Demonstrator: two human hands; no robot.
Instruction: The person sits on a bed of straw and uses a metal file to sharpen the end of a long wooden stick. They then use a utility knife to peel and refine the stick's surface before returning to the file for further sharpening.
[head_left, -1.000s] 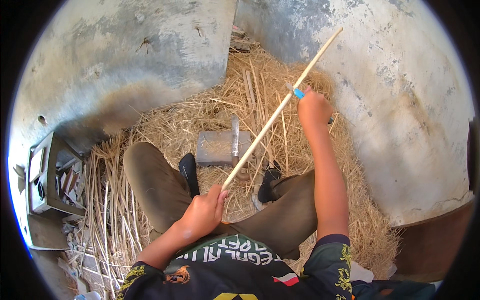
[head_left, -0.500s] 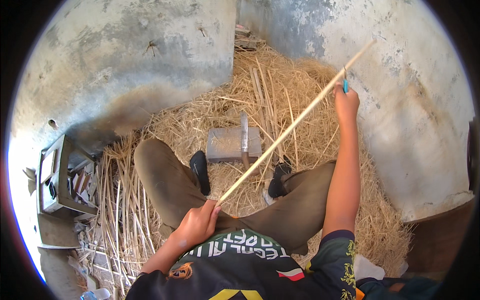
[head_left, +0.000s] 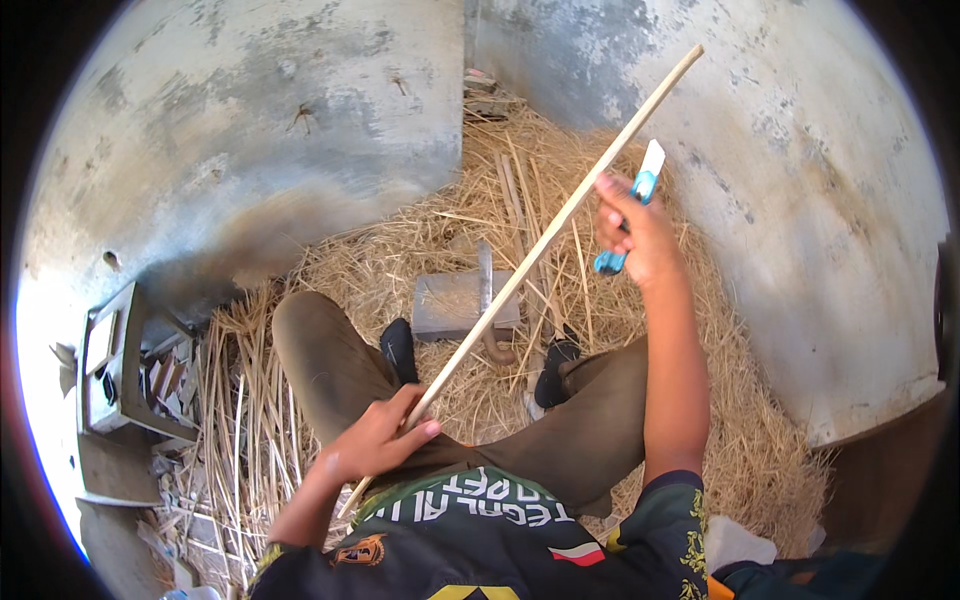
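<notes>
A long pale stick (head_left: 545, 242), which looks like split bamboo, slants from my lap up to the far right. My left hand (head_left: 380, 437) holds it near its lower end, the stick lying between thumb and fingers, with a short end showing below the hand. My right hand (head_left: 637, 235) grips a blue utility knife (head_left: 643, 187), blade out and pointing away from me. Its thumb is close to or against the stick's upper half; I cannot tell whether it touches. The blade is apart from the stick.
Between my feet a large knife (head_left: 486, 272) with a curved wooden handle lies on a grey block (head_left: 440, 303). Straw-like shavings (head_left: 720, 370) cover the floor. Thin strips (head_left: 250, 420) are piled at left beside a wooden frame (head_left: 125, 360) holding scraps. Worn walls (head_left: 300, 80) stand close around.
My right hand with the utility knife has come nearer and to the left, its blade off the stick. The stick has slid back, its lower end now showing below my left hand.
</notes>
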